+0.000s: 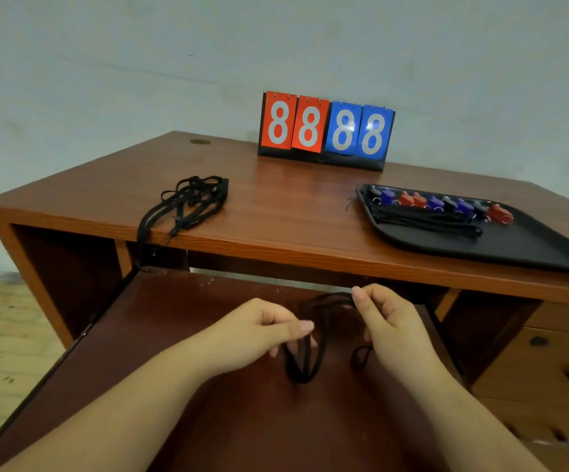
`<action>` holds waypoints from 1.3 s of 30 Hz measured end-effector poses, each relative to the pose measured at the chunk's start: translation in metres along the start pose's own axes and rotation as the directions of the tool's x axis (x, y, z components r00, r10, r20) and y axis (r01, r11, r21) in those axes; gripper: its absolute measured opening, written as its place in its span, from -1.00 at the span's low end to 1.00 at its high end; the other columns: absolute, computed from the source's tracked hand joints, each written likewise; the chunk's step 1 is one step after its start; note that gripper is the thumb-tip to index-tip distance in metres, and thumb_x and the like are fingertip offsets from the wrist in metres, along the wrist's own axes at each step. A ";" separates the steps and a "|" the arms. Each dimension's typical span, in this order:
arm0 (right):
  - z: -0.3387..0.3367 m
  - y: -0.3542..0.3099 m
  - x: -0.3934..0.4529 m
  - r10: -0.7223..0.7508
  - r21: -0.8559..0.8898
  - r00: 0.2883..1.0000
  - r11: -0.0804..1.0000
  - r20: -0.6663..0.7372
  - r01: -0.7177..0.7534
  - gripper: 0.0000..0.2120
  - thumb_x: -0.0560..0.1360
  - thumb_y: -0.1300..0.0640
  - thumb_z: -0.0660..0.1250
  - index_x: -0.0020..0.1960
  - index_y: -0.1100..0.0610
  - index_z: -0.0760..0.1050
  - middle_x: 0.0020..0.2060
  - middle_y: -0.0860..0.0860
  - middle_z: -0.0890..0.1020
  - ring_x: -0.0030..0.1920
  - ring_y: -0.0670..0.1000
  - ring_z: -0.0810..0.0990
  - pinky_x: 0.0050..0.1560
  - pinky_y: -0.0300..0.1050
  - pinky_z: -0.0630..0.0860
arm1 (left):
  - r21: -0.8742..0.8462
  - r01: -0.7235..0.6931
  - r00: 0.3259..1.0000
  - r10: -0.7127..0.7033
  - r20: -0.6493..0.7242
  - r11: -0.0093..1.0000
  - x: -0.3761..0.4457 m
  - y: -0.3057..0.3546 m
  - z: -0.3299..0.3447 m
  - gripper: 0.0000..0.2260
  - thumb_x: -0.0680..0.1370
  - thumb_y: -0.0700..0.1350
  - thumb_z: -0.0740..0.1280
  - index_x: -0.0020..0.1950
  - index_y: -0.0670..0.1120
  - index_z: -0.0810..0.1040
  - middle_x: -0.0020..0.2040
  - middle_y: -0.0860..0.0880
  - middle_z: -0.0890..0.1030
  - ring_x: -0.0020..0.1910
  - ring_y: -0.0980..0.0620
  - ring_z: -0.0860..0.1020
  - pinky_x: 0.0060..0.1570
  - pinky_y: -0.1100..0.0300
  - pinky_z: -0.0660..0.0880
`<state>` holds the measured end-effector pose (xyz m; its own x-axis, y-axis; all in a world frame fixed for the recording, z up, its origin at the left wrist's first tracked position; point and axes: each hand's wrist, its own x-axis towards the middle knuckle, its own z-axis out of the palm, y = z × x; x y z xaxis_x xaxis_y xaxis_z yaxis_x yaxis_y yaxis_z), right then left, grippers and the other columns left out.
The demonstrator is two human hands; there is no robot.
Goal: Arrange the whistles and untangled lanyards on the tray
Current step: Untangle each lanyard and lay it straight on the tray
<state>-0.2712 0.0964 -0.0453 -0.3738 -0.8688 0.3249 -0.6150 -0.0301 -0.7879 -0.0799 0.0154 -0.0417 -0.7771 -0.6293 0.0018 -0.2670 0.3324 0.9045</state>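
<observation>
Both forearms reach in from the bottom edge; the left hand [262, 338] and right hand [388, 321] each pinch the black lanyard [305, 362], its loops dangling between them at lower centre. Whistles [439, 202] line the black tray [514, 247], right.

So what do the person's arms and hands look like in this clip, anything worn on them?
Both forearms are bare as far as the frame shows: no sleeves, gloves, watch or bracelets in view. The left hand and right hand show no rings on the visible fingers. Fingernails look short and unpainted. No cables, straps or markings appear on either arm. Above the forearms, the upper arms are out of frame.
</observation>
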 end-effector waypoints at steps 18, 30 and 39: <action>0.007 -0.007 -0.006 0.065 0.162 0.991 0.983 0.113 -0.083 -0.79 0.58 -0.01 0.16 -0.10 0.02 0.53 -0.40 -0.21 0.52 -0.35 -0.21 0.48 -0.18 -0.25 0.40 | -0.331 -0.007 0.980 -0.059 -0.189 0.944 0.005 0.004 0.016 -0.88 0.53 -0.12 0.31 -0.16 -0.04 0.62 -0.32 0.05 0.63 -0.25 0.19 0.58 -0.13 0.38 0.50; 0.009 -0.014 -0.011 -0.090 0.169 0.982 0.984 0.166 0.061 -0.88 0.48 0.13 0.36 -0.14 -0.08 0.61 -0.21 -0.16 0.68 -0.15 -0.21 0.62 -0.10 -0.40 0.49 | -0.463 0.008 0.982 -0.095 -0.166 0.887 0.006 0.003 0.018 -0.73 0.42 0.08 0.32 -0.30 -0.10 0.63 -0.32 -0.02 0.63 -0.26 0.06 0.60 -0.15 0.20 0.52; 0.010 -0.009 -0.008 0.073 0.360 0.990 0.926 0.119 -0.111 -0.85 0.50 0.09 0.31 -0.17 -0.01 0.64 -0.28 -0.07 0.70 -0.21 -0.13 0.67 -0.11 -0.27 0.52 | -0.177 0.092 0.916 -0.152 -0.370 0.980 0.007 -0.004 0.012 -0.84 0.52 -0.06 0.34 0.07 0.12 0.60 -0.01 0.10 0.63 0.03 0.17 0.57 0.16 0.22 0.46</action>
<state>-0.2554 0.0988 -0.0463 -0.3322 -0.9214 0.2019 -0.2785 -0.1087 -0.9543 -0.0907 0.0178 -0.0505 -0.4607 -0.8873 0.0216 -0.2323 0.1440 0.9619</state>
